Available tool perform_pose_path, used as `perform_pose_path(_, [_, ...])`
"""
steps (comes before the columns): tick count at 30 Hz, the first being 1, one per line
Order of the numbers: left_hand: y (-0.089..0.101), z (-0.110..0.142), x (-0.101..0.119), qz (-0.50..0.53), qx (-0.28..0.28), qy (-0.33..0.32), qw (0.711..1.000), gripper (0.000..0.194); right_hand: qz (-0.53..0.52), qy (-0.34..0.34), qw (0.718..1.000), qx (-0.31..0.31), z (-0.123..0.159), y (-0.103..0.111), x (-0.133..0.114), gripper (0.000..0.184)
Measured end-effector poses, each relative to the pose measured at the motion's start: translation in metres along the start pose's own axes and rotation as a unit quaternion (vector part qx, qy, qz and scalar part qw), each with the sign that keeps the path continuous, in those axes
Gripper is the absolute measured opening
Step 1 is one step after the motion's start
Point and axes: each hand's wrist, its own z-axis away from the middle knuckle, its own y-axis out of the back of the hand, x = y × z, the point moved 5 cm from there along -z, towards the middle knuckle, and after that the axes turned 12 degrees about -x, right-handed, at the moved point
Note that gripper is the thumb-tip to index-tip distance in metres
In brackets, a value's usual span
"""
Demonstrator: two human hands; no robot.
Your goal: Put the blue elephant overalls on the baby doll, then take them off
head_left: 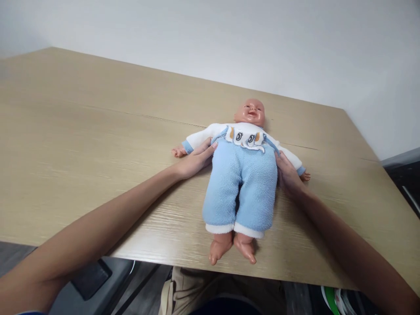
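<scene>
A baby doll lies on its back on the wooden table, head away from me and bare feet toward the near edge. It wears a white top with blue cuffs and fluffy blue trousers with an elephant-face bib and blue straps. My left hand grips the doll's side at the waist, thumb on top by the strap and the other fingers partly hidden behind its body. At the opposite side of the waist, my right hand holds it too, fingers partly tucked under. The doll's arms spread outward past both hands.
The pale wooden table reaches back to a white wall. Below its near edge, a dark phone-like object rests on a grey seat at left. Green and white round items sit at lower right. A dark object stands beyond the right edge.
</scene>
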Motion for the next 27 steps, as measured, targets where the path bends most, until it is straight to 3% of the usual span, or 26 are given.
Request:
perform_pose_path(3, [-0.011,-0.004,-0.007,0.097,0.058,-0.01,0.994,0.058,-0.027,0.001,0.999,0.019,0.001,-0.005,-0.004,0.06])
perform_pose_path(7, [-0.011,-0.007,-0.005,0.08,0.103,-0.01,0.991,0.063,-0.052,0.017,0.998,0.015,0.0,-0.007,-0.007,0.059])
perform_pose_path(18, [0.001,-0.011,0.004,-0.076,0.083,-0.045,0.993,0.053,-0.004,0.038,0.999,0.003,-0.005,-0.007,-0.002,0.053])
perform_pose_path(22, [0.004,-0.012,0.01,-0.123,0.059,-0.029,0.99,0.051,0.032,0.058,0.998,0.016,-0.006,-0.003,-0.001,0.05])
perform_pose_path(27, [0.009,-0.01,0.009,-0.112,0.054,-0.031,0.992,0.048,0.1,0.084,0.991,0.014,-0.005,-0.002,-0.006,0.05])
